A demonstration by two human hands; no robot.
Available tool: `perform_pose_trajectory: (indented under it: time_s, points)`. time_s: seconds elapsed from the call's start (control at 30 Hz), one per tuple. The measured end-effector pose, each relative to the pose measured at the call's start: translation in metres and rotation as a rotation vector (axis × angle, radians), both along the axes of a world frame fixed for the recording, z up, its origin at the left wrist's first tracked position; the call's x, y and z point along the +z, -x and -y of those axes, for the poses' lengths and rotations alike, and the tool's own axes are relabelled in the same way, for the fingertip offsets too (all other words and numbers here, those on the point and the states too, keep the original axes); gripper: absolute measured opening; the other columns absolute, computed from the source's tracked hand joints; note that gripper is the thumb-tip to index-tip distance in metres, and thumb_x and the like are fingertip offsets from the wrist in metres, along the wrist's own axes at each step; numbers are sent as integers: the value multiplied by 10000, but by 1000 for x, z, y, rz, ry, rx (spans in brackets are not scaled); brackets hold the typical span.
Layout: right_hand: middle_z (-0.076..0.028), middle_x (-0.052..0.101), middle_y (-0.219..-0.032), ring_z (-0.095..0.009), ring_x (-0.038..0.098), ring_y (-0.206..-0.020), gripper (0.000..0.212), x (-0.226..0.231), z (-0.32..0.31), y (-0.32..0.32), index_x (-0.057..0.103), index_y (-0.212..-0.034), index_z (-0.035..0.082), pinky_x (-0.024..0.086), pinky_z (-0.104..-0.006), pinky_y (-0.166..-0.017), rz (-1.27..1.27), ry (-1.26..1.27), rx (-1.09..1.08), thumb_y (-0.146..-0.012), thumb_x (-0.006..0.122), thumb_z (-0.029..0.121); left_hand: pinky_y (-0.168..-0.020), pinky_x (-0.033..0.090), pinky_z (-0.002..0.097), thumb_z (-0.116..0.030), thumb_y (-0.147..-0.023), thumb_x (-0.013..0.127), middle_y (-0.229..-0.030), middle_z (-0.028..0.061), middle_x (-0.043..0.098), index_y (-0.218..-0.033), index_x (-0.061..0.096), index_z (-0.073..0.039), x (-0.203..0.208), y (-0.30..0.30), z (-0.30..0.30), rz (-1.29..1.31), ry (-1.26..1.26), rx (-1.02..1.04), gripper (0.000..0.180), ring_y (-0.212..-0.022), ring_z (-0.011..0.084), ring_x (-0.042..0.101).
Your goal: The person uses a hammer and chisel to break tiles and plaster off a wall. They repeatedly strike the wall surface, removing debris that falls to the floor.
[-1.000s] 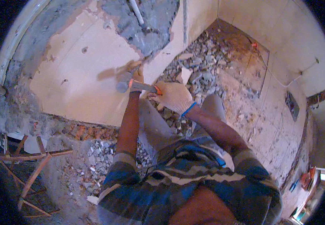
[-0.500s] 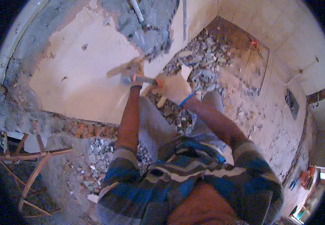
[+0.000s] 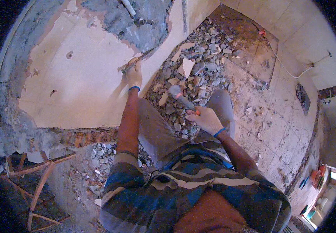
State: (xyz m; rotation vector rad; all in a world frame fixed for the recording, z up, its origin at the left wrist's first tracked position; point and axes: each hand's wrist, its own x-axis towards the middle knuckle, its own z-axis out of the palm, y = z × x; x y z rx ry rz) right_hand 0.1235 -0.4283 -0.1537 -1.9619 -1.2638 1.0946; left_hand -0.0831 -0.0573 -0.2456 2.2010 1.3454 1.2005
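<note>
In a cream work glove, my left hand point(image 3: 134, 75) is wrapped round a metal chisel point(image 3: 126, 69). The chisel's far end meets the wall tiles point(image 3: 82, 81) close to the ragged edge of the exposed grey mortar point(image 3: 146, 33). My right hand point(image 3: 208, 120), gloved too, grips a hammer point(image 3: 185, 101) by its dark handle with an orange end. The grey hammer head is lifted above the rubble, apart from the chisel. Both gloves have blue cuffs.
Broken tile and mortar rubble point(image 3: 210, 58) lies along the wall's foot and between my legs. A pipe stub point(image 3: 128, 7) sticks out of the mortar. A wooden frame point(image 3: 40, 182) stands at lower left. A pale cable point(image 3: 282, 64) runs at right, with red tools point(image 3: 318, 174) farther off.
The hammer has swung away from the chisel, back to the right and toward me. My left hand stays by the wall on the chisel. The view has shifted slightly.
</note>
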Motion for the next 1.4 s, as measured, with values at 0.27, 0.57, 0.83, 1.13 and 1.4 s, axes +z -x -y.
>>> perform_pose_trajectory:
  time_s: [0.27,0.57,0.83,1.13,1.4]
  points:
    - [-159,727,-846,-320,707,-793,439,-50,75,-53,688,-980,14,543,-443,-728,56,58,-279,-923,766,443,-1034,493,497,-347,-1096,551,-1202,285,710,-1260,687,4,57,2,10,-58,335,107,410,-1189,461,660]
    - [-128,694,-802,-229,673,-731,376,-59,99,-60,668,-988,-6,521,-404,-635,-63,109,-312,-942,761,356,-1041,489,493,-325,-1091,546,-1258,250,701,-1251,684,-7,120,-18,27,-92,-55,-17,381,-1211,432,650]
    - [-221,748,-875,-427,737,-888,427,-53,96,-50,692,-966,3,561,-490,-799,50,50,-211,-932,774,421,-932,525,518,-426,-1076,535,-1167,219,737,-1153,715,-23,146,-56,21,-414,-39,-95,448,-1087,424,700]
    - [-220,761,-907,-367,763,-920,449,-36,92,-48,693,-974,-6,567,-450,-809,-50,82,-259,-925,790,430,-875,522,584,-474,-1095,460,-1036,274,706,-1204,677,-69,113,-66,-36,-657,105,-327,472,-1006,474,691]
    - [-119,776,-862,-277,767,-825,390,43,42,-39,666,-1130,25,574,-417,-739,-78,-163,-251,-927,803,329,-906,513,560,-547,-1089,446,-1025,280,702,-1118,664,-30,126,-65,-53,-683,44,-386,562,-982,468,686]
